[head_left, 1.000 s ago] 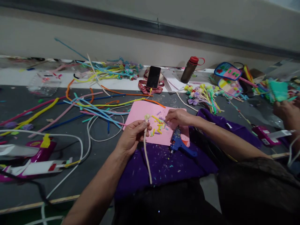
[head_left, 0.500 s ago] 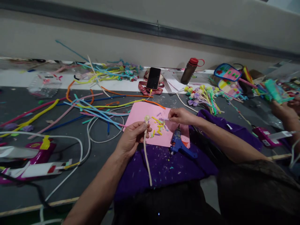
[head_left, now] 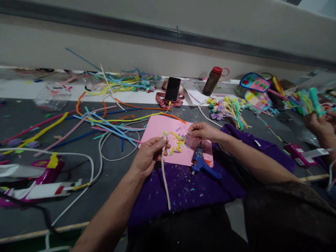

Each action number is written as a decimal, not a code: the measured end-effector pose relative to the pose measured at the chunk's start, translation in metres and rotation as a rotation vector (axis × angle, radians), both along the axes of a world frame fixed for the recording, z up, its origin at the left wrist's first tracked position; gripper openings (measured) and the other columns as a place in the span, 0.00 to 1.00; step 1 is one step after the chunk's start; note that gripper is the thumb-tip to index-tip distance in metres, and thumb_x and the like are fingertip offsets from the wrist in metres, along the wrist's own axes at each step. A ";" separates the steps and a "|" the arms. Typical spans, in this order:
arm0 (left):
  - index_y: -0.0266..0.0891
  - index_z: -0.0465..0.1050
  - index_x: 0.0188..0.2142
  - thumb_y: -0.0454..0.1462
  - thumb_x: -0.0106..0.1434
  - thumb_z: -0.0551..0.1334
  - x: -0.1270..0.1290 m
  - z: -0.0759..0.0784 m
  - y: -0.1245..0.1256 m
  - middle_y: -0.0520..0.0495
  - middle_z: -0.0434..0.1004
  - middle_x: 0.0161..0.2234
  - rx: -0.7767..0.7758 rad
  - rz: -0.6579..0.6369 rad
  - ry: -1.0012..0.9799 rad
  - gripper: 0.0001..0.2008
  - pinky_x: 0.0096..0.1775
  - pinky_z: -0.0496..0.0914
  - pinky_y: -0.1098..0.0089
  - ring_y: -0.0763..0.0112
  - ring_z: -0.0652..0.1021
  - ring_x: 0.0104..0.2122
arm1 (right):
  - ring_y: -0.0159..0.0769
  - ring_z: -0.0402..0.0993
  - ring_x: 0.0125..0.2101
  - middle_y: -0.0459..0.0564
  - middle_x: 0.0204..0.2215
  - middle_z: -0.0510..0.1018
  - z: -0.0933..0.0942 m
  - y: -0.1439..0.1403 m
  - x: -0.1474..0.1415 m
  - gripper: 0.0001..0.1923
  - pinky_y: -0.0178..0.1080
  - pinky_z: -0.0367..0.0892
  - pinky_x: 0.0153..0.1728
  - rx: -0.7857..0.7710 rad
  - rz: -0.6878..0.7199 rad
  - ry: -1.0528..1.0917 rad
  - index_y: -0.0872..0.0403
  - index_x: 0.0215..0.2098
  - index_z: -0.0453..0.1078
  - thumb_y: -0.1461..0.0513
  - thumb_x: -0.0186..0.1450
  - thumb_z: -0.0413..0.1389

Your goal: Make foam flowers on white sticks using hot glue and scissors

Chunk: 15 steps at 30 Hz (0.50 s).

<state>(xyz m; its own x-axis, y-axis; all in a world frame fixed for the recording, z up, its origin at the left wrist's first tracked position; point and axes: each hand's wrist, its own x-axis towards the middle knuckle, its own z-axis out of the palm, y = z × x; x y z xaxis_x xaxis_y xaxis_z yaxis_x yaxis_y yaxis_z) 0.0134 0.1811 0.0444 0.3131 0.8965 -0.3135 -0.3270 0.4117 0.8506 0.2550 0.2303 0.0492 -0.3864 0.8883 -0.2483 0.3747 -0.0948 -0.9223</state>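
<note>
Left hand (head_left: 148,155) clenched round a cream pipe cleaner (head_left: 165,175), gripping just under its coiled tip; long tail hangs toward 6 o'clock over the purple cloth (head_left: 183,189). Right hand (head_left: 201,131) at 3 o'clock of the left, fingertips pinched on what looks like a tiny snippet, too small to confirm. Both hands over the pink sheet (head_left: 160,127), which carries a scatter of cut snippets (head_left: 178,143) in yellow, green, purple.

Blue glue gun (head_left: 201,162) lies at 5 o'clock of the right hand, half on the sheet, half on the cloth. Loose pipe cleaners (head_left: 105,120) sprawl at 10 o'clock on the desk (head_left: 23,115). Phone (head_left: 172,89) and bottle (head_left: 212,80) at 12 o'clock; bundle of finished flowers (head_left: 228,106) at 1 o'clock. Another person's hand (head_left: 317,122) at far 3 o'clock.

Handling: stem likely very light, bendy wire core, fuzzy so not slippery; holds shape, kinks easily. Best held close under the coil, as now; gripping lower would let the tip wobble.
</note>
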 end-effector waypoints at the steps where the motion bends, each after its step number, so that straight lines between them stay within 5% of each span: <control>1: 0.35 0.71 0.30 0.39 0.51 0.65 0.000 0.000 0.000 0.51 0.74 0.25 0.003 -0.001 -0.004 0.10 0.17 0.59 0.81 0.83 0.69 0.17 | 0.21 0.55 0.15 0.38 0.16 0.63 0.001 -0.001 -0.002 0.06 0.28 0.51 0.16 -0.002 -0.013 0.016 0.57 0.25 0.66 0.61 0.53 0.56; 15: 0.35 0.73 0.30 0.41 0.51 0.64 0.001 -0.001 -0.002 0.50 0.75 0.24 0.020 -0.008 0.014 0.11 0.17 0.60 0.81 0.82 0.71 0.18 | 0.24 0.63 0.17 0.41 0.20 0.71 0.006 -0.013 -0.025 0.16 0.28 0.57 0.18 0.018 0.094 0.083 0.56 0.43 0.69 0.63 0.55 0.56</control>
